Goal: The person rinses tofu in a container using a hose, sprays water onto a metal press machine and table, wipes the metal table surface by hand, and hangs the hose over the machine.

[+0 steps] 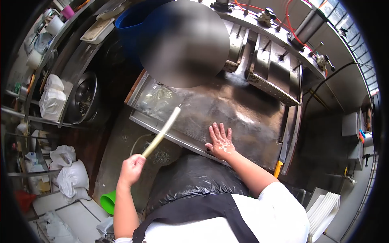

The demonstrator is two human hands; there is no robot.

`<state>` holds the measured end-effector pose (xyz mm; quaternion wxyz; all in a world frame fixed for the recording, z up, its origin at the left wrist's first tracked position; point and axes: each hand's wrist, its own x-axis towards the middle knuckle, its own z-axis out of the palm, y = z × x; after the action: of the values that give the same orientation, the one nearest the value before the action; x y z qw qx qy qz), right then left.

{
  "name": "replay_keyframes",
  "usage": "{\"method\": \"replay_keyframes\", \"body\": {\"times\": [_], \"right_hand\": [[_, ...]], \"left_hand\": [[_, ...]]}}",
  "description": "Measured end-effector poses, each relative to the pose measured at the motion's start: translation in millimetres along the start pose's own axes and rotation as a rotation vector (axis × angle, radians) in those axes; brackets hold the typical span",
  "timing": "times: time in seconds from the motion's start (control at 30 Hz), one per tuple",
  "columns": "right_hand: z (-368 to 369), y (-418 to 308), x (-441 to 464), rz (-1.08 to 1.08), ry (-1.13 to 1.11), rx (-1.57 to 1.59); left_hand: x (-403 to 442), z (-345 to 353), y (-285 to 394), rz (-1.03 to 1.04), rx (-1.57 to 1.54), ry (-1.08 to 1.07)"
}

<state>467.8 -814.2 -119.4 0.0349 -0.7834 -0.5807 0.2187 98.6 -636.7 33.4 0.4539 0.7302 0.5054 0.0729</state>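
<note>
My left hand (132, 169) is closed round the lower end of a long pale stick (163, 133), which slants up and to the right over the near edge of a wet metal worktop (194, 109). Flat on the worktop near its front edge lies my right hand (221, 142), fingers spread, with whitish residue on its back. To the right of it, a long knife with a yellow handle (278, 168) rests along the worktop's right side. A clear wet patch shows at the worktop's left corner.
Metal press boxes (274, 87) with cylinders and orange hoses stand at the back. A blue barrel (129, 20), a dark metal bowl (84, 98) and white bags (73, 178) are on the left. A green bucket (108, 202) stands on the floor. A round blur hides the top middle.
</note>
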Motion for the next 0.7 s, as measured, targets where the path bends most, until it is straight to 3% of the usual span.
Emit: {"method": "replay_keyframes", "body": {"times": [0.07, 0.13, 0.2, 0.3, 0.4, 0.47, 0.5, 0.53, 0.6, 0.7], "right_hand": [[-1, -2, 1, 0.018, 0.009, -0.011], [-6, -6, 2, 0.002, -0.002, -0.005], [-5, -11, 1, 0.061, -0.030, -0.048], [5, -16, 4, 0.057, 0.040, -0.071], [7, -39, 10, 0.036, 0.128, -0.093], [-2, -64, 18, 0.208, 0.196, 0.030], [11, -61, 30, 0.078, 0.282, 0.075], [26, -59, 46, -0.057, 0.362, 0.128], [29, -93, 69, -0.141, 0.421, 0.345], [19, -150, 117, 0.257, -0.064, 1.346]], "left_hand": [[7, -8, -33, 0.024, 0.083, 0.228], [11, -17, -84, -0.052, 0.065, 0.342], [3, -24, -94, -0.139, -0.023, 0.374], [-11, -17, -115, -0.167, -0.269, 0.373], [-30, -9, -126, -0.072, -0.286, 0.276], [-51, -14, -118, -0.058, -0.149, 0.186], [-62, -19, -116, 0.009, -0.093, 0.171], [-74, -28, -110, -0.075, -0.118, 0.094], [-91, -42, -124, -0.016, -0.165, -0.029], [-120, -73, -135, 0.057, -0.143, -0.176]]}}
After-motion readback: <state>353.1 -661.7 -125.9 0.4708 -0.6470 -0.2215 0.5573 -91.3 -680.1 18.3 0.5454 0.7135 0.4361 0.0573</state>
